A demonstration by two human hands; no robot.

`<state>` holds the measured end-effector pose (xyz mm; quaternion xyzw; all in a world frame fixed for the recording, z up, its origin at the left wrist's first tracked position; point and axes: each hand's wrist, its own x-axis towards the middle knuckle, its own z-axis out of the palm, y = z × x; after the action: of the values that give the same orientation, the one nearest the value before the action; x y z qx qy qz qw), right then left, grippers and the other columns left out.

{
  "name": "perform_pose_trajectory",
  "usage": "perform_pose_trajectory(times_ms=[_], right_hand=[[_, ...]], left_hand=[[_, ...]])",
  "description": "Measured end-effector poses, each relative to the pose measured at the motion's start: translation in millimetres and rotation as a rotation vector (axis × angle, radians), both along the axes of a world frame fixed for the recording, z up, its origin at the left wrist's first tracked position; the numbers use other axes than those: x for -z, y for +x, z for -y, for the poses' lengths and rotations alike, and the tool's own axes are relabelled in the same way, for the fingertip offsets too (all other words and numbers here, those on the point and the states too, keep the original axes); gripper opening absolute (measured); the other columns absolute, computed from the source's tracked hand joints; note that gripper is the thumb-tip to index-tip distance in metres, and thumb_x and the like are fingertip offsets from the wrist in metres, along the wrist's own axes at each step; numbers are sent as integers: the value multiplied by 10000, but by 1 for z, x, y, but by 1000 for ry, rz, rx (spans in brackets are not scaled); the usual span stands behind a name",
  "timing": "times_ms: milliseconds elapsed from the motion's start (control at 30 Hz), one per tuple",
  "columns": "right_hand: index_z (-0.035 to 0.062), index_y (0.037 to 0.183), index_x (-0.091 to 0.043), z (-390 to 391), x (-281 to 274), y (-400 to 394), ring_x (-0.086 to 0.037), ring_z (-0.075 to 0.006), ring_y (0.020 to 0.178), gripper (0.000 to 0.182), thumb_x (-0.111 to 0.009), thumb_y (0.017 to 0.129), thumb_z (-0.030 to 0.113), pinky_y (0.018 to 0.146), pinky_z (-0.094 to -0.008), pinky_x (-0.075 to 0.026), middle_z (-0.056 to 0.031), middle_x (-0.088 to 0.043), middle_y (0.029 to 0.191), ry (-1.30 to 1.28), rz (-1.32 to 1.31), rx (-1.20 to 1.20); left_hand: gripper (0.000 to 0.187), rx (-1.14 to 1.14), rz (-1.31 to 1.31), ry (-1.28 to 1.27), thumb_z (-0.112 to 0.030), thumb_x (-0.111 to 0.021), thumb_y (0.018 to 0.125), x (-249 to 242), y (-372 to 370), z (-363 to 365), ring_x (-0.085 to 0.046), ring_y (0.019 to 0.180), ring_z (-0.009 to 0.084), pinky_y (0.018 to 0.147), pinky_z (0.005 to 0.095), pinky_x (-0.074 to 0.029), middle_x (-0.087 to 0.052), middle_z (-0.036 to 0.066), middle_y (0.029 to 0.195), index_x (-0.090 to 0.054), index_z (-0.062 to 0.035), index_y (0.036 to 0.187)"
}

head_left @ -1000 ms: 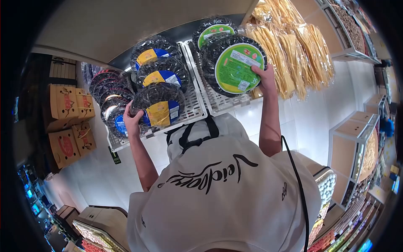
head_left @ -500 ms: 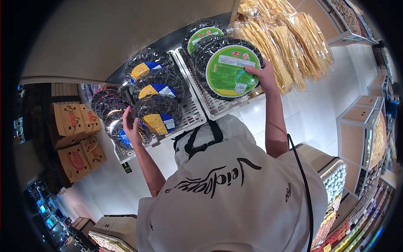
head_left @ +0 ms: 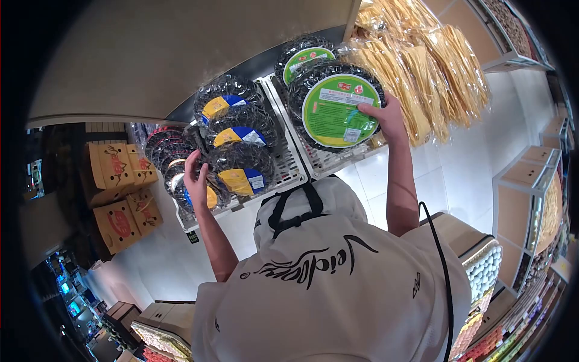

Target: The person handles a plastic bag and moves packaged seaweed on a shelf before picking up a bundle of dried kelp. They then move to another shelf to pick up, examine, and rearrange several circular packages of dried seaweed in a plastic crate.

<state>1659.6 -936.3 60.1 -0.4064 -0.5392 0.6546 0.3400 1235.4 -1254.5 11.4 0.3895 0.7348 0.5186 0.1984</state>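
Observation:
My right hand (head_left: 389, 117) grips the edge of a round, clear-wrapped pack of dark dried seaweed (head_left: 341, 111), thumb over its big green label. Behind it stands a similar green-label pack (head_left: 304, 55), partly covered. My left hand (head_left: 196, 181) has thumb and fingers apart, beside a row of round dark packs with blue and yellow labels (head_left: 241, 169). To its left leans another row of round dark packs (head_left: 169, 151) with reddish rims, its front end partly hidden by that hand. White perforated trays (head_left: 289, 151) bear the packs.
Bagged yellow dried sticks (head_left: 416, 78) lie to the right of the trays. Cardboard boxes (head_left: 123, 181) are stacked at the left. A white bag with black straps (head_left: 307, 208) is against my front. Display cabinets (head_left: 528, 205) stand on the right, above a pale tiled floor (head_left: 443, 181).
The view has shifted slightly, so shelf and packs sit a little lower and further right. My right hand keeps its grip on the green-label pack; my left hand stays beside the rows.

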Motion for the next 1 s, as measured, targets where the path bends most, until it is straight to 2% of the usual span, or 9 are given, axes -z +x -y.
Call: perform_pose_trajectory(times_ms=[167,233,267,433,533,567,667,800,1000], right_hand=[[-16,1166,-656,7,-16,-10,-687,-149,904,510,-872,722,110,848,-302,-549,-95,-729,1038,33,53,12],[-19,1170,-654,12,-20,-16,-689,-150,905,516,-873,720,107,847,-304,-551,-96,-730,1034,43,38,22],[-20,1172,-653,16,-22,-18,-689,-151,905,516,-871,720,102,846,-304,-552,-97,-730,1033,44,44,30],[-19,1177,-655,32,-44,-32,-693,-155,905,518,-868,718,91,846,-304,-553,-100,-731,1032,78,83,70],[-18,1170,-659,37,-50,-40,-694,-157,906,507,-867,722,98,848,-309,-554,-103,-732,1030,100,120,77],[-18,1169,-659,37,-55,-43,-694,-158,907,507,-867,723,99,849,-310,-555,-103,-732,1029,113,147,83],[-19,1171,-658,44,-68,-50,-694,-161,907,508,-869,723,94,843,-313,-557,-103,-730,1025,128,134,90],[-21,1187,-643,58,-88,-62,-696,-167,910,531,-871,720,86,839,-314,-565,-112,-725,1041,156,151,129],[-23,1205,-628,72,-94,-71,-695,-167,920,546,-865,723,74,842,-310,-564,-111,-724,1048,172,124,158]], left_hand=[[427,53,24,-118,37,-659,892,11,-23,-21,-561,1151,155,974,273,-446,-586,45,1279,-599,-29,1309],[408,81,45,-119,-24,-706,865,8,-22,-31,-568,1176,182,995,295,-434,-603,67,1263,-621,-39,1264],[397,92,-16,-125,-35,-709,871,6,-22,-33,-581,1121,169,976,294,-447,-610,60,1222,-622,-35,1258],[383,125,62,-170,-32,-691,899,-3,-31,-44,-565,1000,118,906,261,-466,-601,16,1098,-616,-33,1275],[435,173,76,-164,-58,-728,885,8,-40,-50,-569,998,124,883,275,-491,-596,37,1079,-598,-46,1301],[454,147,89,-143,-87,-755,848,13,-41,-50,-599,1014,176,899,322,-501,-612,69,1111,-615,-57,1279],[517,171,45,-164,-90,-795,810,12,-43,-53,-608,1081,222,956,352,-492,-633,93,1161,-604,-49,1288],[510,160,36,-134,-122,-820,789,19,-46,-57,-615,1087,241,982,362,-476,-642,106,1165,-623,-43,1252],[514,112,-128,-154,-148,-842,768,13,-41,-61,-627,1024,226,924,343,-491,-670,106,1095,-638,-20,1222]])
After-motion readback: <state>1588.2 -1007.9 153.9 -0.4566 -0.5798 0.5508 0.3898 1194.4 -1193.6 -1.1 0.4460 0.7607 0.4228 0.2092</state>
